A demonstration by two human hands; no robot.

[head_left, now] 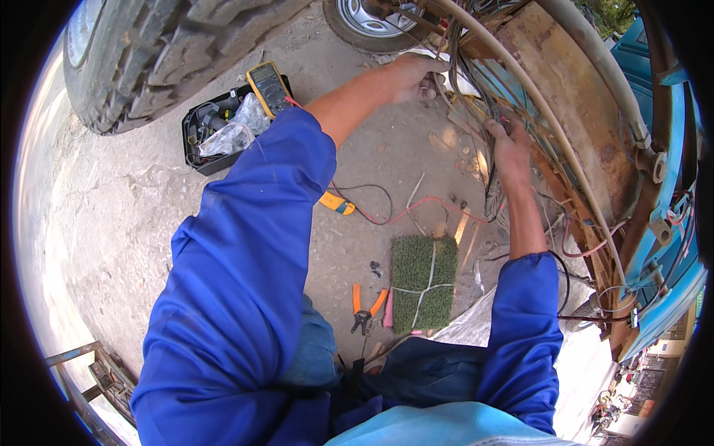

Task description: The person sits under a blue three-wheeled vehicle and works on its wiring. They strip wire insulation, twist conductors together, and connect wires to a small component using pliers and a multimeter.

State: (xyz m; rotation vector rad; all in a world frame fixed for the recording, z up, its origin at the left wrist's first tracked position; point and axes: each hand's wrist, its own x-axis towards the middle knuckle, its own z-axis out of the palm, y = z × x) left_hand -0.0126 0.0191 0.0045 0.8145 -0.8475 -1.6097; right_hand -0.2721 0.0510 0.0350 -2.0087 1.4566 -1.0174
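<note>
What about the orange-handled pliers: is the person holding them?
No, the orange-handled pliers lie on the ground, while the left hand and right hand are both up at the wires.

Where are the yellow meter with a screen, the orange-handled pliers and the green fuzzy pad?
Yellow meter (270,89): head view, on its front face.
Pliers (361,319): head view, on the dark head.
Green pad (415,276): head view, fuzzy top beside the string.

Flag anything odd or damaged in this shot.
The metal panel at upper right looks corroded: brown, rust-like blotches mark its face. Beside it, the wire bundle runs loose and tangled between the left hand and right hand, which looks untidy.
</note>
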